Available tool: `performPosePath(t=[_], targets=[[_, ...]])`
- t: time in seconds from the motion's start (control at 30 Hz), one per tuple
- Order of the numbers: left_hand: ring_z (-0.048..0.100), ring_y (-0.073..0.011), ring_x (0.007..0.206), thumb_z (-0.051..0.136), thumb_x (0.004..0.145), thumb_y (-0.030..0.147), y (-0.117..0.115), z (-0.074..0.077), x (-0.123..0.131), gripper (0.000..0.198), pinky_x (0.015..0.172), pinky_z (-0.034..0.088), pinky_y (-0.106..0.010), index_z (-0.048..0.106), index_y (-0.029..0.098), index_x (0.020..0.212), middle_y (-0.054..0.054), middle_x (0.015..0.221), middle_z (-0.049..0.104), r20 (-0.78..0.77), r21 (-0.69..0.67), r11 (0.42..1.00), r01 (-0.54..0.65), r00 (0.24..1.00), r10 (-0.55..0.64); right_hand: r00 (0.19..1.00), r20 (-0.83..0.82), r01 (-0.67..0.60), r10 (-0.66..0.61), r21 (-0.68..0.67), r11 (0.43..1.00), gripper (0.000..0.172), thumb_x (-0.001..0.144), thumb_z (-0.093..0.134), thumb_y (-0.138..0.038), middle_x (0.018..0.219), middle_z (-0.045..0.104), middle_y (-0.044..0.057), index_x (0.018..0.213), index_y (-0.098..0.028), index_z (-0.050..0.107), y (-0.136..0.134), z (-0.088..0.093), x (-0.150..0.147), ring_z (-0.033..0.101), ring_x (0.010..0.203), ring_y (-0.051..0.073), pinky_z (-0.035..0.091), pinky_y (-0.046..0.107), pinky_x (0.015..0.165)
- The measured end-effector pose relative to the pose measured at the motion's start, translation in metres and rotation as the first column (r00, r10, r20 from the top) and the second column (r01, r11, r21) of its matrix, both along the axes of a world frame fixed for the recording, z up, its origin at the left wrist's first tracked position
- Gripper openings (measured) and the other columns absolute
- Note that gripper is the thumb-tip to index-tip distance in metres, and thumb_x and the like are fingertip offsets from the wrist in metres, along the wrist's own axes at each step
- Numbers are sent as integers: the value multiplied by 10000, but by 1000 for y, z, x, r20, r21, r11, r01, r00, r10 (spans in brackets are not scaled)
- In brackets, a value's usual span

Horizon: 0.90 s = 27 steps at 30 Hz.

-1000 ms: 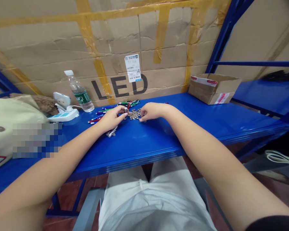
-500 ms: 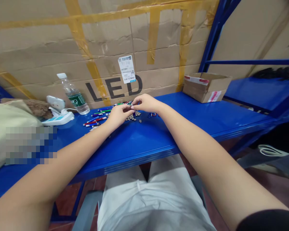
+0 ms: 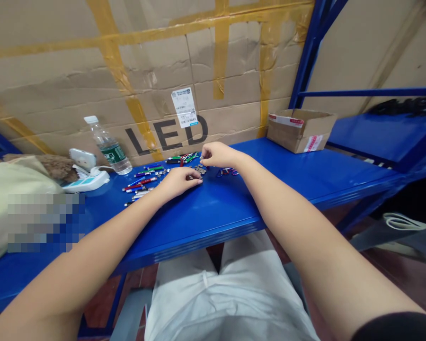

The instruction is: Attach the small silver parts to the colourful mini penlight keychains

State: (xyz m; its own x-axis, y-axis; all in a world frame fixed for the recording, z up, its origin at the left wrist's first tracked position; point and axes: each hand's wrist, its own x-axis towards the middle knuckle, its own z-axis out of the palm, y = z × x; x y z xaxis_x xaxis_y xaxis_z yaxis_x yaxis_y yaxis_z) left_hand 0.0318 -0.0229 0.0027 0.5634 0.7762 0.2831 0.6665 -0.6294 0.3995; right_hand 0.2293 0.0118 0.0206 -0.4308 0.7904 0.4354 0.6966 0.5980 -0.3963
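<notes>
My left hand (image 3: 181,180) rests low over the blue table, its fingers curled with the thumb close to the fingertips. What it holds, if anything, is too small to name. Just behind it lies a pile of small round silver pieces (image 3: 199,169) that look like button cells. My right hand (image 3: 218,155) is above that pile, thumb and fingers pinched together; anything between them cannot be made out. Left of my left hand are several slim metallic tubes (image 3: 142,182) in red, blue, green and silver. Coloured clips with rings (image 3: 227,172) sit below my right hand, and more green and red pieces (image 3: 184,157) lie behind.
A water bottle (image 3: 110,149) and a white power strip (image 3: 88,182) with a plugged-in charger stand at the left, beside a pale bag (image 3: 17,189). An open cardboard box (image 3: 298,130) is at the back right. A large taped carton (image 3: 156,71) walls off the back.
My hands have parted: the left has come nearer and slightly right, the right has moved a little right. The pile of silver pieces shows between them. The view has shifted slightly.
</notes>
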Motion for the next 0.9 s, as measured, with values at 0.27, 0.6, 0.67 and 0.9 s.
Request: performPosePath(t=[0.27, 0.6, 0.67, 0.9], targets=[[629, -211, 813, 639, 738, 507, 3, 12, -27, 413, 743, 480, -324, 698, 158, 952, -71, 920, 713, 328, -66, 985, -159, 929, 171, 984, -21, -177, 176, -82, 981, 131, 719, 609, -232, 765, 659, 40, 811, -139, 618, -8, -8, -21, 543, 658, 124, 373, 237, 583], [636, -218, 820, 639, 742, 475, 9, 10, -32, 360, 731, 462, -306, 733, 169, 906, -64, 892, 728, 269, -45, 995, -87, 958, 96, 976, -5, -219, 219, -39, 975, 173, 758, 627, -281, 725, 646, 39, 800, -117, 661, -14, -2, -25, 531, 648, 121, 354, 241, 595], [641, -220, 816, 645, 739, 470, 9, 11, -33, 346, 723, 461, -302, 739, 174, 891, -60, 875, 732, 262, -56, 993, -100, 959, 112, 977, 24, -213, 214, -12, 977, 171, 760, 631, -276, 731, 646, 41, 809, -118, 673, -15, -1, -24, 526, 654, 122, 346, 243, 598], [645, -206, 789, 667, 732, 453, 7, 12, -33, 313, 701, 464, -287, 746, 191, 885, -43, 850, 734, 262, -66, 987, -147, 952, 159, 971, 30, -240, 239, 46, 970, 187, 786, 608, -284, 776, 650, 56, 822, -114, 677, -16, -1, -27, 513, 680, 127, 336, 245, 622]])
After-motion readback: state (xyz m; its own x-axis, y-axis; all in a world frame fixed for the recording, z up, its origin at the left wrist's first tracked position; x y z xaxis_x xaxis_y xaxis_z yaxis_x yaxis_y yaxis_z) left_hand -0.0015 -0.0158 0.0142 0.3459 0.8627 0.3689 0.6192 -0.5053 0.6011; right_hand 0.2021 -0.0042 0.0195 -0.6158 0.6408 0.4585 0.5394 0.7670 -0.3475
